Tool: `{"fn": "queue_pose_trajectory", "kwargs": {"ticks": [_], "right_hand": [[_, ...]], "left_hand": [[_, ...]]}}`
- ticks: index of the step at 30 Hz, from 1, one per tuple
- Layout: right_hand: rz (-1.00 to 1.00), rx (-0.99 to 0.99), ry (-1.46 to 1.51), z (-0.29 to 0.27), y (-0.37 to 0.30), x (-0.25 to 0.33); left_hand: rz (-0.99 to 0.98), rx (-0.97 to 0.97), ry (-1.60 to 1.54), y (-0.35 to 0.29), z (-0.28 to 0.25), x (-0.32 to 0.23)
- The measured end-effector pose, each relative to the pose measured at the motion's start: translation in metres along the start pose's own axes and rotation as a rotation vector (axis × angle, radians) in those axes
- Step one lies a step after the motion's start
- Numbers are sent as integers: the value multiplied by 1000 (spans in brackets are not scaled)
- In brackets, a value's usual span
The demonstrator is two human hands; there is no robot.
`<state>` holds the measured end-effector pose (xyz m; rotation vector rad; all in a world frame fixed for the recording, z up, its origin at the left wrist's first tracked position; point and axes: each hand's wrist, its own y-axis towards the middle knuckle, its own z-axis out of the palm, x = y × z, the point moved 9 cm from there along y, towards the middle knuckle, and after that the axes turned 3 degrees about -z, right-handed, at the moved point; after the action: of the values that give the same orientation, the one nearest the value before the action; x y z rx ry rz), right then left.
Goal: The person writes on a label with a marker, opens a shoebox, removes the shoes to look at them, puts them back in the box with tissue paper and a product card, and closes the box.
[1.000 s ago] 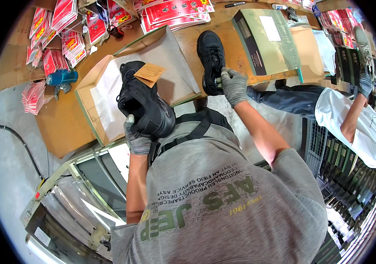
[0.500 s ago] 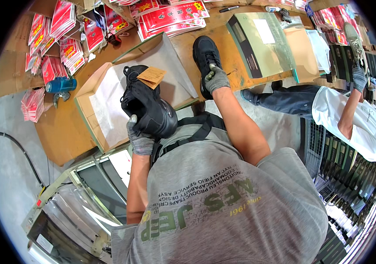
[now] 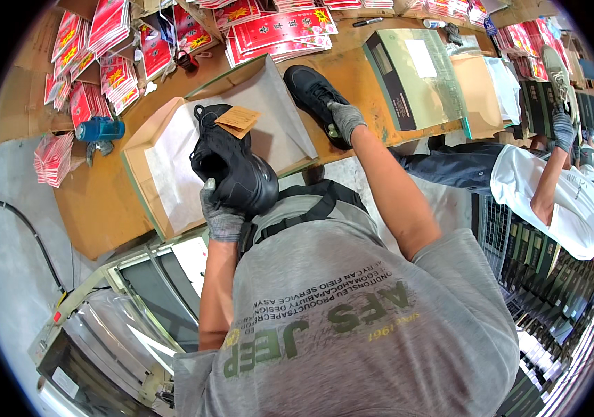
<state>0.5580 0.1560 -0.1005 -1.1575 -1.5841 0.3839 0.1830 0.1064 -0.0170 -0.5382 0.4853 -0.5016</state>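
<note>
Gripping a black lace-up shoe (image 3: pixel 254 177) with the grey-gloved left hand (image 3: pixel 222 217), thumb up by the collar and fingers wrapped beneath, over the near side of an open shallow cardboard box with green edges (image 3: pixel 149 132); cannot tell whether touching it. Holding a matching black shoe (image 3: pixel 308 86) with the grey-gloved right hand (image 3: pixel 346 122), fingers bent around the collar and rear part rather than spread, though cannot tell how firmly. Resting this second shoe on the worn orange-brown tabletop (image 3: pixel 92 212), just right of the open box, toe pointing far and left.

Judging by the layout, seemingly partway through handling the pair: both shoes out and under hand, neither yet laid inside the box or wrapped, with a folded tan paper tag (image 3: pixel 238 119) lying across the laces of the left one.

Inside the open box, can see only white wrapping paper (image 3: pixel 172 167), spread across the bottom and up the sides. Farther right, can see a closed olive-green cardboard box with a white label (image 3: pixel 443 83); cannot tell its contents. Toward the far left, can make out stacked red printed packets (image 3: pixel 116 76) among brown cardboard.
</note>
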Motion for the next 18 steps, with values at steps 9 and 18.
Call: {"fn": "queue_pose_trajectory", "kwargs": {"ticks": [9, 18], "right_hand": [[-499, -48, -241, -54, -2, -1], [-240, 442, -382, -18, 65, -19]], "left_hand": [[38, -96, 92, -17, 16, -2], [20, 35, -36, -13, 27, -7]]}}
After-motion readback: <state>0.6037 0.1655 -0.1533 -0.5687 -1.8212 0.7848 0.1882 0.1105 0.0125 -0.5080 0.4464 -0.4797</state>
